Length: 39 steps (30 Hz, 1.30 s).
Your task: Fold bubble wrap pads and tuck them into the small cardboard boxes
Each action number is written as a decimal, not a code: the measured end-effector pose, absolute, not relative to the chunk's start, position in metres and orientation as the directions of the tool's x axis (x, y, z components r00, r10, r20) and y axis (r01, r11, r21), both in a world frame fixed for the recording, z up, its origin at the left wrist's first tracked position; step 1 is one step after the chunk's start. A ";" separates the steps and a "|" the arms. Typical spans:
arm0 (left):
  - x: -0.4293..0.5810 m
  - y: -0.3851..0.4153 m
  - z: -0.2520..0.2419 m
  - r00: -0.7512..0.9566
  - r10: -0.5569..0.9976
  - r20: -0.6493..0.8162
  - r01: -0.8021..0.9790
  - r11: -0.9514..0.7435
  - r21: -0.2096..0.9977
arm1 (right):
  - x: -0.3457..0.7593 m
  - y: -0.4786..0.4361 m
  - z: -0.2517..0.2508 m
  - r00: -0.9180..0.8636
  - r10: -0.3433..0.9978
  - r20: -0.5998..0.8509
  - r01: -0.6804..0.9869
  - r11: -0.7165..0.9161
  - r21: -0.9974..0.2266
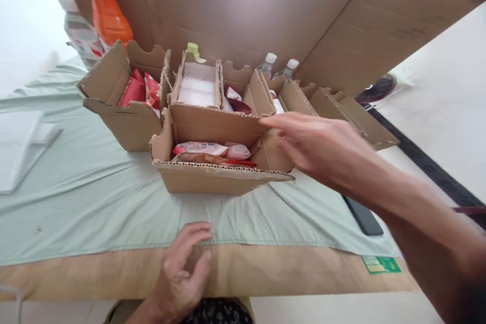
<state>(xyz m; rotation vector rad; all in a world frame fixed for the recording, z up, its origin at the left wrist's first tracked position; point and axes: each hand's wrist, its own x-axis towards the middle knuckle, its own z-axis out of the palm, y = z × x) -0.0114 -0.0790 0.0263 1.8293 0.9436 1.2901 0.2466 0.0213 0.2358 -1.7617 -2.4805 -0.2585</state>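
Observation:
A small cardboard box [205, 179] stands at the front of the group, holding several packets; among them are a pink and white packet [201, 148] and a brown and red packet [216, 160]. My right hand [311, 144] is at this box's back right corner, its stretched fingers over the rim. The hand is slightly blurred, and no held thing shows in it; whether it touches the cardboard is unclear. My left hand [184, 268] hovers at the table's front edge, open and with nothing in it, thumb apart from the curved fingers.
Behind stand a box with red packets [125, 129], a row of cardboard compartments [246, 83] and a tall cardboard panel [235, 10]. An orange bottle [110, 15] and a clear bottle [81, 33] are at left. A phone [362, 215] and green card [381, 265] lie right.

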 end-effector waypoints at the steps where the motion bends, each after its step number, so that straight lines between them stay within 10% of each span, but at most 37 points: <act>1: -0.020 -0.077 0.026 0.174 0.877 0.448 0.218 -0.478 0.851 | 0.257 -0.002 0.236 -0.271 0.905 0.329 0.962 0.262 0.072; 6: -0.051 -0.040 0.029 -0.137 0.950 0.281 0.294 -0.232 0.927 | 0.283 -0.076 0.168 0.075 0.894 0.441 0.936 0.090 -0.340; 13: -0.026 0.025 0.046 -0.011 0.973 0.231 0.119 -0.228 0.966 | 0.231 -0.012 0.080 0.189 0.920 0.342 0.687 0.125 -0.716; 24: -0.035 -0.128 0.035 0.087 0.994 0.070 0.200 -0.086 0.976 | 0.245 -0.177 0.083 0.238 0.950 0.200 0.762 -0.055 -0.646; 32: -0.053 -0.071 0.079 -0.070 0.966 0.247 0.089 -0.241 0.966 | 0.192 -0.104 0.115 0.255 0.918 0.305 0.731 0.024 -0.682; 39: -0.033 -0.079 0.056 0.052 0.994 0.100 0.029 -0.102 0.994 | 0.214 -0.152 0.082 0.324 0.877 0.356 0.807 -0.060 -0.588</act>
